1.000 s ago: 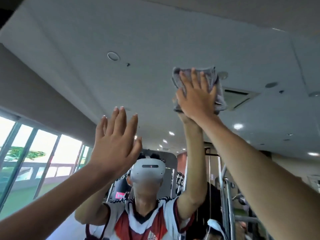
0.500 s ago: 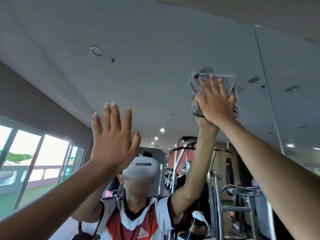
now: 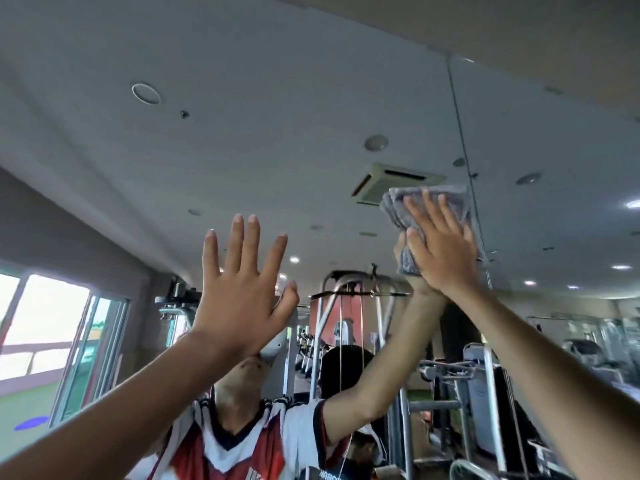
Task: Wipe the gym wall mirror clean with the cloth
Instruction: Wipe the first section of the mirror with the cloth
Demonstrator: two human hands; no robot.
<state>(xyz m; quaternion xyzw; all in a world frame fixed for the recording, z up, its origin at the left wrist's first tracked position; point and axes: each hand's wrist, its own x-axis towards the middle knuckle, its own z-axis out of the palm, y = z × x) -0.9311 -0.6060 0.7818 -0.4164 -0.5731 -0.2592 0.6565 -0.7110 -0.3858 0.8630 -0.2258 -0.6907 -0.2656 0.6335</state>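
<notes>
Grey ceiling with recessed lights and an air vent, bright windows left, steel weight machines below.

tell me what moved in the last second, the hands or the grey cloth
The right hand, flat on the folded grey terry cloth, slid it rightward across the wall mirror up to the vertical panel seam. No grip changed. The left hand stayed raised, fingers spread, holding nothing.

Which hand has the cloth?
The right hand, fingers flat on the grey cloth against the mirror; the left hand is spread and holds nothing.
</notes>
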